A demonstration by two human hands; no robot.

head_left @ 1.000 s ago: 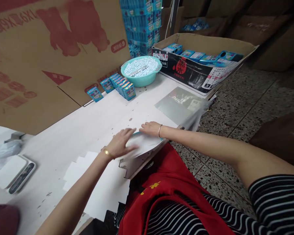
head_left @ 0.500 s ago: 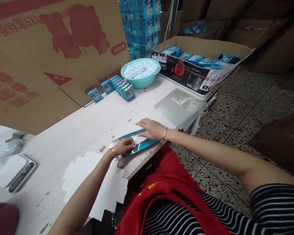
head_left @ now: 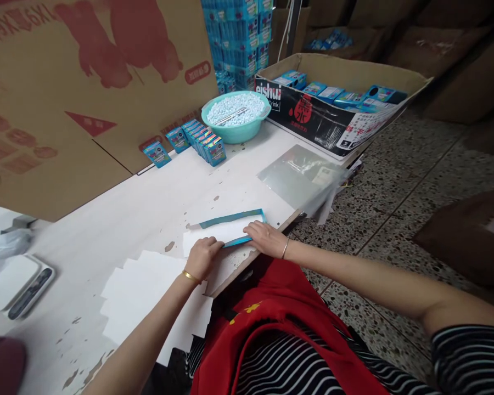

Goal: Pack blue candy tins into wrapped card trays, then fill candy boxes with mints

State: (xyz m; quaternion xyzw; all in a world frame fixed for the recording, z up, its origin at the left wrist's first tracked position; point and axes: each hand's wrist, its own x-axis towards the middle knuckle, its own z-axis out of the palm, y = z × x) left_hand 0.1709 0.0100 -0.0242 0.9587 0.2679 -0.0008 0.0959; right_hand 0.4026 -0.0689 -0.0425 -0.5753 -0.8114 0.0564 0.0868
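A long, shallow piece of folded card (head_left: 218,233), white inside with shiny blue outer edges, lies on the table in front of me. Its far wall and right end stand up. My left hand (head_left: 203,255) is closed on the near left edge of the card, fingers curled over it. Toward the right end, my right hand (head_left: 267,237) grips the near blue wall, its fingertips inside on the white. Several flat white card blanks (head_left: 144,296) are fanned out beside my left forearm.
A turquoise basin (head_left: 236,131) full of small pale balls stands beyond, with small blue boxes (head_left: 214,151) to its left. Clear plastic sheets (head_left: 298,175) overhang the table's right edge. An open carton (head_left: 308,123) holds blue packs. At the left are a white scale (head_left: 18,285) and a large cardboard box (head_left: 107,115).
Both hands have moved to the near edge of the card. Its near side, flat and shiny before, is now folded upward, and the far wall and right end stand more upright.
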